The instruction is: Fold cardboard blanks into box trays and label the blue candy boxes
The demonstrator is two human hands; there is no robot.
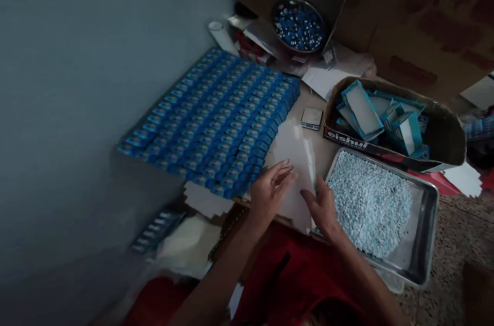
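Note:
A white sheet (289,148) lies on the table between my two hands, with a bright reflection along its right side. My left hand (270,192) is over its left part, fingers loosely bent and slightly apart, with nothing visible in them. By the right edge of the sheet is my right hand (324,207), its thumb stretched away from the forefinger; its other fingers are partly hidden. To the left, rows of small blue boxes (219,115) stand packed close together. A metal tray (422,223) on the right holds a heap of pale blue and white pellets (370,202).
Behind the tray, a cut-down cardboard box (447,136) holds blue cartons (363,110). A small digital scale (312,116) sits beside it. A metal bowl (275,15) of blue and silvery pieces stands at the back. White paper (208,200) sticks out below the boxes.

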